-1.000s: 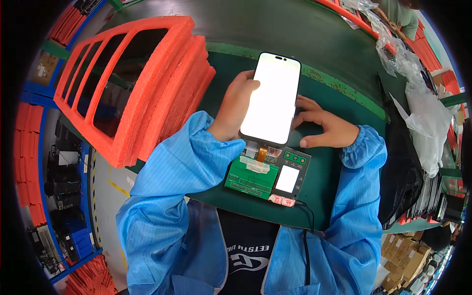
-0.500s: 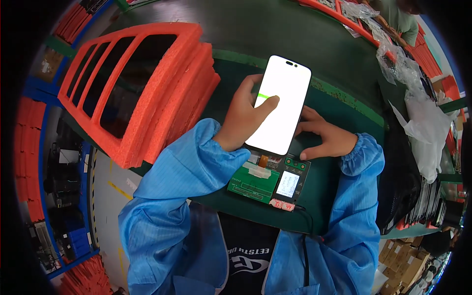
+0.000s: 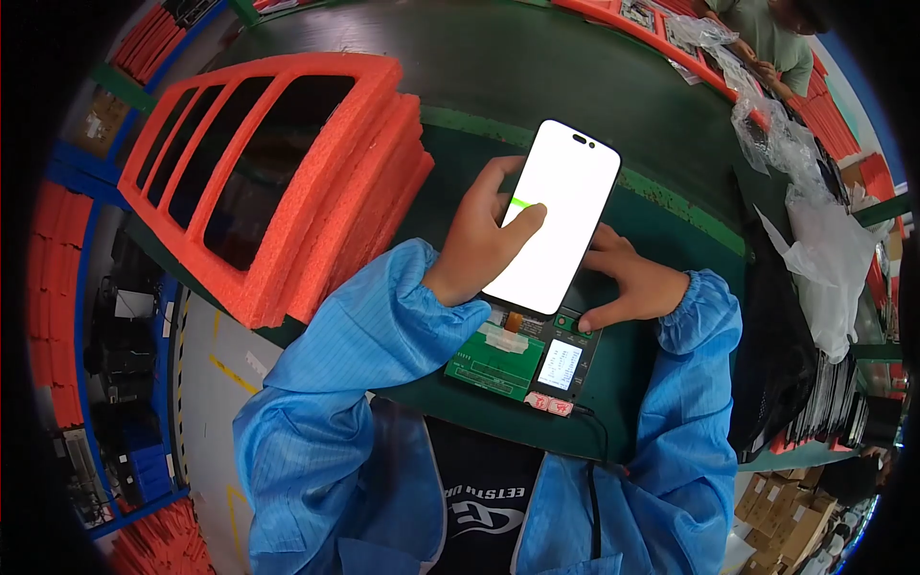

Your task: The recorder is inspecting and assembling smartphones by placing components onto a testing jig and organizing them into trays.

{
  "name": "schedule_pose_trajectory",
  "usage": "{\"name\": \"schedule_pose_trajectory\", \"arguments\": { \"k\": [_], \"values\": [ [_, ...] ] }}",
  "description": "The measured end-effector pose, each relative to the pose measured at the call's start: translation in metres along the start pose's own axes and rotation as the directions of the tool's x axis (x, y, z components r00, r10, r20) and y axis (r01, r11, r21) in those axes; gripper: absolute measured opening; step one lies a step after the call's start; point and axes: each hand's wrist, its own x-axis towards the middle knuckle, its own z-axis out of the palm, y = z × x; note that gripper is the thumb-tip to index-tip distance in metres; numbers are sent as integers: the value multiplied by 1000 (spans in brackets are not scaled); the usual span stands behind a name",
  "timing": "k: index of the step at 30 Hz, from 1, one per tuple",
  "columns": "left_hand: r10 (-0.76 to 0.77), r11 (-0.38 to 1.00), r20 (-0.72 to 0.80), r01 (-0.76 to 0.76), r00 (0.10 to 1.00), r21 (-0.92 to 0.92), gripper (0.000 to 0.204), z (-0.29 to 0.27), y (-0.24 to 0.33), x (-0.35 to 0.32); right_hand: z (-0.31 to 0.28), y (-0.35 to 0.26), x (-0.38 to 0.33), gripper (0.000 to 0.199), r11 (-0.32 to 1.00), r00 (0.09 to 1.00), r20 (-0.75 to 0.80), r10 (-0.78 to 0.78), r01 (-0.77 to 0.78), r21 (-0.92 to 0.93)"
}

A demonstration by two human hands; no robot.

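Observation:
A lit phone screen panel [image 3: 565, 225], white with a short green band on its left side, is gripped in my left hand [image 3: 476, 235]. The thumb lies across its face; the other fingers go behind its left edge, mostly hidden. Below it lies a tester with a green circuit board [image 3: 494, 364], a small lit display [image 3: 560, 364] and small buttons [image 3: 567, 322]. A short orange flex cable [image 3: 514, 322] shows between panel and board. At the tester's upper right corner, my right hand [image 3: 632, 283] rests its thumb on a button, fingers apart and partly behind the panel's edge.
Stacked red foam trays [image 3: 287, 192] holding dark panels stand on the left of the green bench. A black cable [image 3: 602, 431] runs from the tester toward me. Clear plastic wrap [image 3: 815, 249] hangs on the right. A person [image 3: 776, 48] works at the far right.
My right thumb has come down onto a tester button. The panel sits slightly lower and farther right in the picture, still in my left hand.

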Motion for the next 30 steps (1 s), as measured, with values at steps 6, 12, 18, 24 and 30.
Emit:
{"name": "schedule_pose_trajectory", "arguments": {
  "k": [6,12,18,24,30],
  "values": [
    [-29,999,26,28,999,27,42,0,4,-2,0,1,-1,58,999,1000,-4,-10,10,31],
    [-19,1000,7,19,1000,18,43,0,5,-4,1,0,0,60,1000,1000,2,-6,6,23],
    [-35,999,21,35,999,36,44,-1,7,-3,0,3,-1,62,1000,999,17,-31,31,0],
    [-18,999,12,17,1000,44,44,-1,5,-3,1,1,-1,71,1000,999,40,1,-1,-16],
    [-38,998,18,38,999,44,43,0,6,-4,2,0,-2,77,998,998,57,-21,24,-57]
  ]
}}
